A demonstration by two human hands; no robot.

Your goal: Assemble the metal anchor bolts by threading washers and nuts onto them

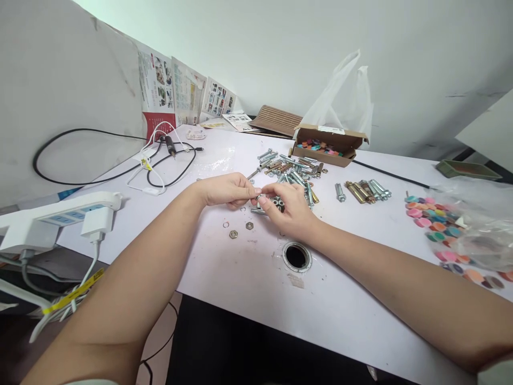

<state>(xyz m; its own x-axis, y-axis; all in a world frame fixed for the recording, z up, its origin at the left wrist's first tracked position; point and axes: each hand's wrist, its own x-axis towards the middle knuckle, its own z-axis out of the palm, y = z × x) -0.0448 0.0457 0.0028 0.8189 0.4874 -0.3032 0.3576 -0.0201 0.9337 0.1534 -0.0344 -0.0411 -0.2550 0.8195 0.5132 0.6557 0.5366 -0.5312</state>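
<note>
Apparently for steadiness, left hand (229, 191) and right hand (292, 207) both clamp their grip on one small metal piece (259, 197), eleven o'clock from the round hole (297, 257), with piled bolts (297, 177) handily near at one o'clock.

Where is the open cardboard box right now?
In the head view, the cardboard box stands right of centre toward the back, between the bolt pile and the white plastic bag.

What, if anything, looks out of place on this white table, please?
Two grey hexagonal metal nuts lie loose on the near side of the person's left hand, apart from the heap of silver and brass-coloured metal bolts, so they look stray. At the left, a black cable sprawls in untidy loops.
</note>
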